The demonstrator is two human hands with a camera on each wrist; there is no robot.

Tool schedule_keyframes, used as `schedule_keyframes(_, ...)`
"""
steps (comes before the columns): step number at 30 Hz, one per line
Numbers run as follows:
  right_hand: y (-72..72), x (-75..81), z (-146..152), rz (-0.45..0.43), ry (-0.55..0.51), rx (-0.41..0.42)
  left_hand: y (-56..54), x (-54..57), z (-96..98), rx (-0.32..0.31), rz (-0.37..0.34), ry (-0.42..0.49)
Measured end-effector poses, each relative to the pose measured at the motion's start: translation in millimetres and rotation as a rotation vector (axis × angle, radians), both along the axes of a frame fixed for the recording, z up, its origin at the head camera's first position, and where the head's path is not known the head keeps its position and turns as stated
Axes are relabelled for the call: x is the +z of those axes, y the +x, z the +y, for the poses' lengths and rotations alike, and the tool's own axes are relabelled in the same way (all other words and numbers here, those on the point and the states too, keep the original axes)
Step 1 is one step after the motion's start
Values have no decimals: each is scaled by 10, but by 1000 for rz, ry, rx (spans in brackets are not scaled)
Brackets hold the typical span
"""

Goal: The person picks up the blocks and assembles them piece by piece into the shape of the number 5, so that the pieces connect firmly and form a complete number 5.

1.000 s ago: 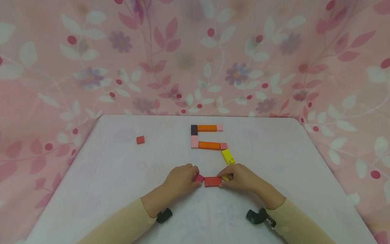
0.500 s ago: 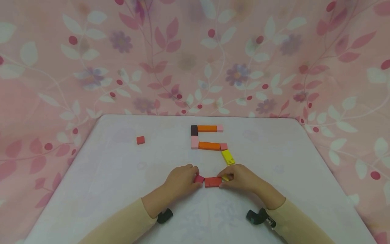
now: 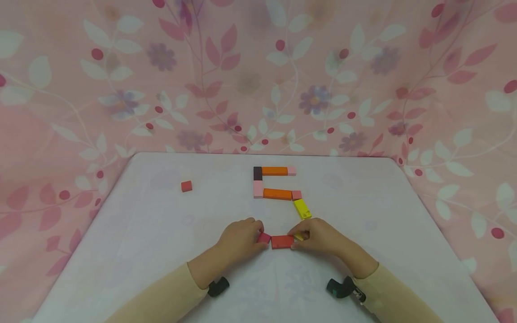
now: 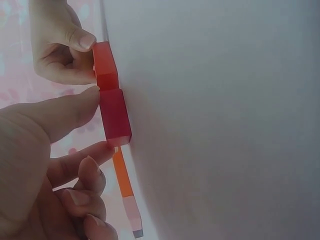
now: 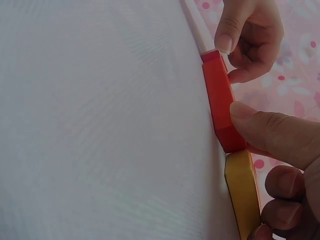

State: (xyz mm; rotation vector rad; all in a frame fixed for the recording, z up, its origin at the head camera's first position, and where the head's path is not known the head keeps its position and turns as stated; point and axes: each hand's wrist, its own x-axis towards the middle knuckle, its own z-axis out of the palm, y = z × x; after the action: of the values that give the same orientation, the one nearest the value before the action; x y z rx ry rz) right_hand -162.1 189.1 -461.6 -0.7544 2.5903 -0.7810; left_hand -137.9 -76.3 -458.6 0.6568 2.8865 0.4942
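My left hand (image 3: 239, 237) pinches a small crimson block (image 3: 264, 237) between thumb and index finger; in the left wrist view this block (image 4: 114, 117) touches the end of a longer red block. Holding that red block (image 3: 281, 242) near its right end is my right hand (image 3: 324, 236), its thumb on the near side in the right wrist view. A yellow block (image 5: 242, 192) meets the red one's right end, mostly hidden under the right hand in the head view. Beyond the right hand lies another yellow block (image 3: 302, 209), tilted.
Farther back, a small pink-red block (image 3: 296, 194), two orange blocks (image 3: 277, 194), pink blocks (image 3: 258, 189) and a black block (image 3: 257, 173) continue the line. One lone red cube (image 3: 186, 186) lies at the left on the white table (image 3: 141, 224). Floral cloth hangs behind.
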Motion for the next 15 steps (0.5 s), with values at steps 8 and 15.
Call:
schedule_keyframes(8,0,3,6,-6,-3,-8,-6,64,-62,89,-36,43)
schedule_keyframes(15,-1,-9,13,-17,-7,-12,-131,89,-296,143,-35,68)
